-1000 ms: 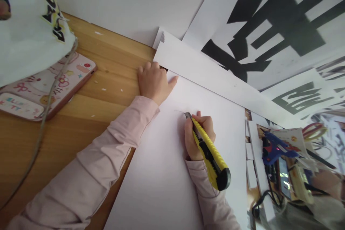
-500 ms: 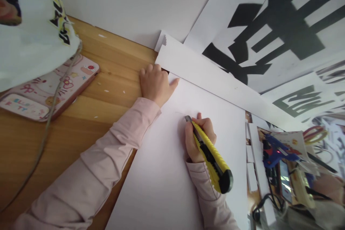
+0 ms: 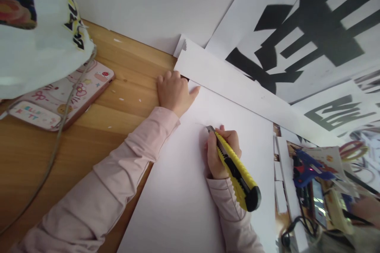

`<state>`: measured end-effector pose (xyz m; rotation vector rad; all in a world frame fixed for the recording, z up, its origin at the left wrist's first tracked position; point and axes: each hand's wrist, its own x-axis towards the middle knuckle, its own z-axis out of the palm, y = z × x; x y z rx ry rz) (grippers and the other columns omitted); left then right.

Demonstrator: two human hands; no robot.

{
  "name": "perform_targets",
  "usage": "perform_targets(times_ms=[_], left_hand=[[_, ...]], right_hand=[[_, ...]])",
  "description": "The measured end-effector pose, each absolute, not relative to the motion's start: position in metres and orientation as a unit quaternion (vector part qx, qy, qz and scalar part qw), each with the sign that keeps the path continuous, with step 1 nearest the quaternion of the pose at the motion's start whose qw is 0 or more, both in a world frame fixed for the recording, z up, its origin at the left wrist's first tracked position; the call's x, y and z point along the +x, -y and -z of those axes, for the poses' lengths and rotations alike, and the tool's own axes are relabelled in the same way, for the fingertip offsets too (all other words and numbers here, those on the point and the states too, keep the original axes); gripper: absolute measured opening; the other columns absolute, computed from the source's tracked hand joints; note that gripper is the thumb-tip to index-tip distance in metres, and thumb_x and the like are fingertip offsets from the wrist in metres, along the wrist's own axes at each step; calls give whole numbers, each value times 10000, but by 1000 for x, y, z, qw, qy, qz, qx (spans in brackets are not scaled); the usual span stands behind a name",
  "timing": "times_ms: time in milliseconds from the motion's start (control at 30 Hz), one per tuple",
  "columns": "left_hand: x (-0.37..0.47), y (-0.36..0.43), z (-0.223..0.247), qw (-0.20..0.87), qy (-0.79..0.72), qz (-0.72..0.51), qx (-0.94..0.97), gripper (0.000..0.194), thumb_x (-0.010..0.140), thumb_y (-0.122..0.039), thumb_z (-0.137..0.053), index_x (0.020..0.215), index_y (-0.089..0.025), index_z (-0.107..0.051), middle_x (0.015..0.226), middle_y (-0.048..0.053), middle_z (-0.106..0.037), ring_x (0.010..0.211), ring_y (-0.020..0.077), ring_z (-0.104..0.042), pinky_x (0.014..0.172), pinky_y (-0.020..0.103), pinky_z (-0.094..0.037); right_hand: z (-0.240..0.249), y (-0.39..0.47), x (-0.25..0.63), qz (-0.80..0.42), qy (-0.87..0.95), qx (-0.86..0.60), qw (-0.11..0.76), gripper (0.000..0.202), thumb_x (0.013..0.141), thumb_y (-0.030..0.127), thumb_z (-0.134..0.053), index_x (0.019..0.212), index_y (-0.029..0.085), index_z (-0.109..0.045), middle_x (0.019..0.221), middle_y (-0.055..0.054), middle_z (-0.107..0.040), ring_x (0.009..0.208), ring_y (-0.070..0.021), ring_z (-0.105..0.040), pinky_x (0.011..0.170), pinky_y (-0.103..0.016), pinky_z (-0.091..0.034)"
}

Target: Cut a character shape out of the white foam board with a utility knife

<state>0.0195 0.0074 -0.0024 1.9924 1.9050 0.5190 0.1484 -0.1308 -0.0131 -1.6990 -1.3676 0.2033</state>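
A yellow and black utility knife (image 3: 237,170) is gripped in my right hand (image 3: 221,152), its blade end at the surface of a large white sheet (image 3: 184,189). Faint marks show on the sheet just left of the blade. Palm down, my left hand (image 3: 176,93) rests across the sheet's left edge near its upper corner, thumb apart and the other fingers lightly bent, holding nothing. Along the sheet's far edge lies a long white strip (image 3: 225,75).
At the left are a pink phone (image 3: 89,83), a cable (image 3: 57,138) and a white plastic bag (image 3: 44,51). Printed black-on-white sheets (image 3: 341,31) stand behind. On the right lie a blue glue gun (image 3: 310,168), white strips and part of another person's hand (image 3: 366,209).
The whole view has shifted slightly, with things appearing a little further right. My right hand still holds the knife at nearly the same place on the sheet.
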Motion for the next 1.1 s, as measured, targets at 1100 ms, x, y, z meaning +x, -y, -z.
perform_targets(times_ms=[1100], left_hand=[[18,-7,3,167,-669,-191,699,500,943,-551,-434,1015,-140,-709,1234,169,-626,1219,356,-473,1027,464,-306]], right_hand=[[10,130,156,-141,604,-649,440,117,811,196,-656,810,224,-542,558,117,-546,430,-66,-410,1160,-498,-417]])
